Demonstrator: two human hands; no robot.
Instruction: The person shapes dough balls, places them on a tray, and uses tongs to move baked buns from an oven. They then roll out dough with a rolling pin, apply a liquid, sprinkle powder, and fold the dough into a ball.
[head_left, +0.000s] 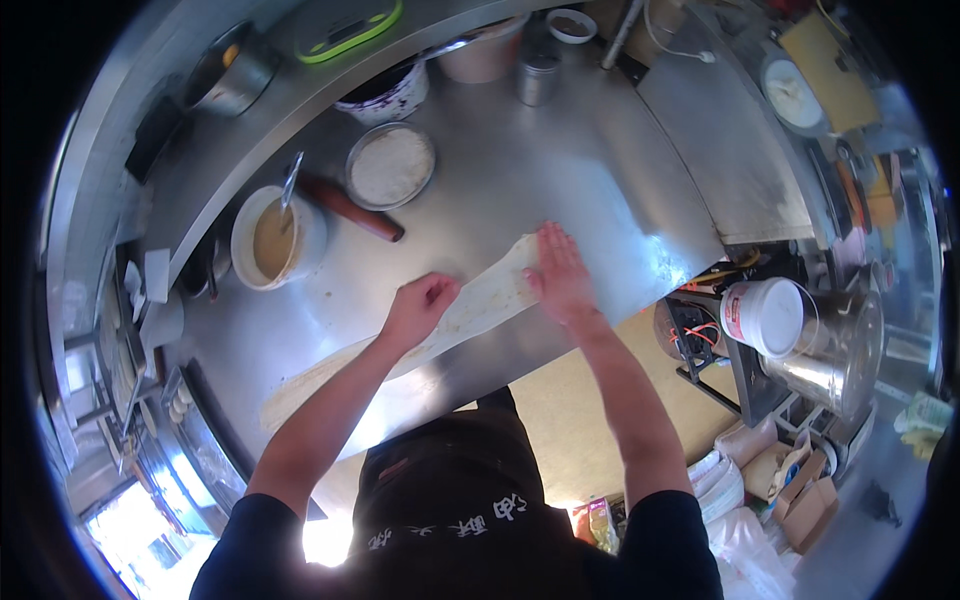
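Note:
A long thin strip of dough (480, 307) lies slantwise across the stainless steel worktop (480, 195), running from lower left to upper right. My right hand (559, 277) presses flat on its upper right end, fingers together and thumb apart. Near the strip's upper edge, around its middle, my left hand (424, 304) is curled; whether it pinches any dough is hidden. My left forearm covers part of the strip. A reddish-brown rolling pin (352, 210) rests beyond my left hand, between a metal bowl of white flour (391, 166) and a white tub of tan paste (274, 240) with a spoon in it.
Along the back stand a purple-stained white tub (390, 97), a metal shaker (537, 79) and a small white bowl (571, 27). A green-edged scale (349, 30) and a metal pot (232, 71) sit on the raised shelf. A lidded white bucket (765, 315) stands right of the worktop.

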